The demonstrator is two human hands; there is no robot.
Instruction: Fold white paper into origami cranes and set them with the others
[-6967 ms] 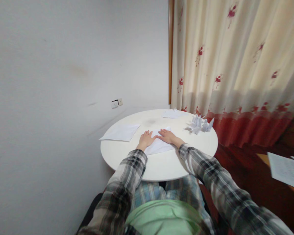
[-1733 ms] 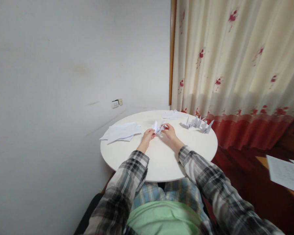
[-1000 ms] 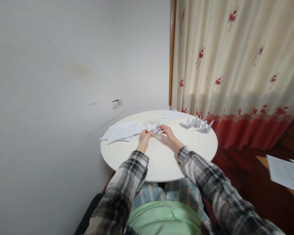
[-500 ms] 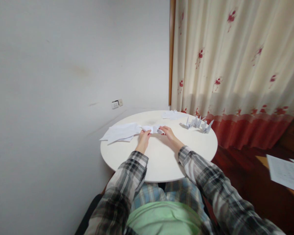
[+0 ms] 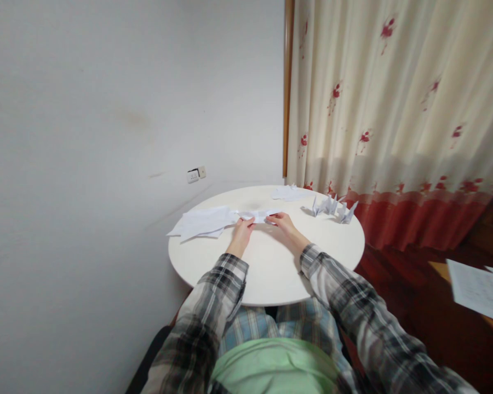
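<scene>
Between my hands is a small folded piece of white paper (image 5: 259,216), close above the round white table (image 5: 271,268). My left hand (image 5: 243,227) pinches its left part, thumb on the near side. At the paper's right end, my right hand (image 5: 280,220) grips it with thumb and fingers closed. Parts of the paper are hidden behind the fingers, so its exact folds cannot be made out. Left of my left hand lies a stack of white paper sheets (image 5: 207,223), its edges uneven.
Several folded paper cranes (image 5: 331,206) stand at the table's right side. More white paper (image 5: 290,192) lies at the far edge. A wall with a socket (image 5: 193,176) borders the left; a flowered curtain (image 5: 365,109) hangs behind. Written sheets (image 5: 480,290) rest on another surface at lower right.
My right hand has shifted very slightly, and the folded paper now looks flatter and extends a little farther past the right fingers. Both hands keep hold of it.
</scene>
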